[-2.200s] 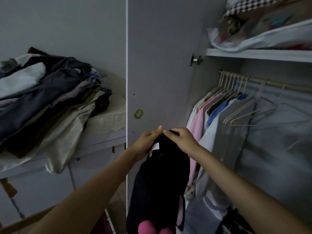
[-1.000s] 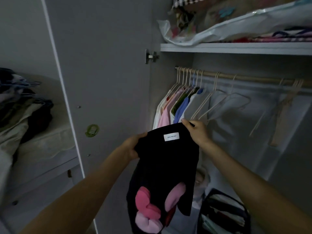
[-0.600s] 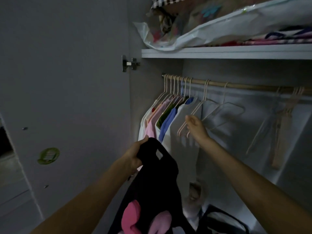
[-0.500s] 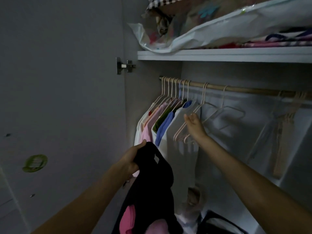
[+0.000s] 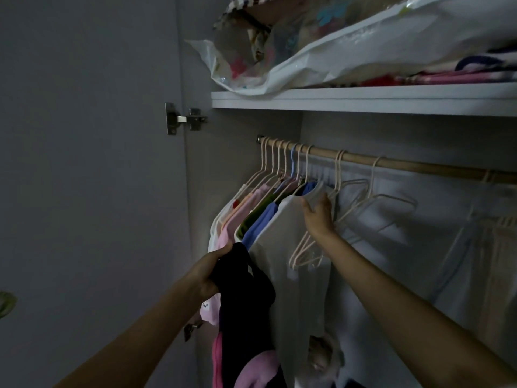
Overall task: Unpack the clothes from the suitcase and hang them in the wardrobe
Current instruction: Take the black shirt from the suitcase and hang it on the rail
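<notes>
My left hand (image 5: 210, 271) grips the top of a black garment (image 5: 244, 306) with pink shapes on it, which hangs down in front of the open wardrobe. My right hand (image 5: 317, 212) reaches up under the wooden rail (image 5: 397, 164) and is closed around the neck of an empty pale hanger (image 5: 335, 219), right beside the white shirt (image 5: 285, 247). Several shirts, pink, green, blue and white, hang at the rail's left end (image 5: 251, 217). The suitcase is out of view.
The wardrobe door (image 5: 89, 191) stands open on the left, with its hinge (image 5: 181, 119) near the top. A shelf (image 5: 363, 99) above the rail carries a plastic bag of bedding (image 5: 349, 43). More empty hangers (image 5: 386, 203) and pale hanging garments (image 5: 481, 261) fill the right side.
My right hand let go of the black garment, rose to the rail and took hold of an empty hanger. My left hand keeps the garment alone. The view has swung right and up, into the wardrobe.
</notes>
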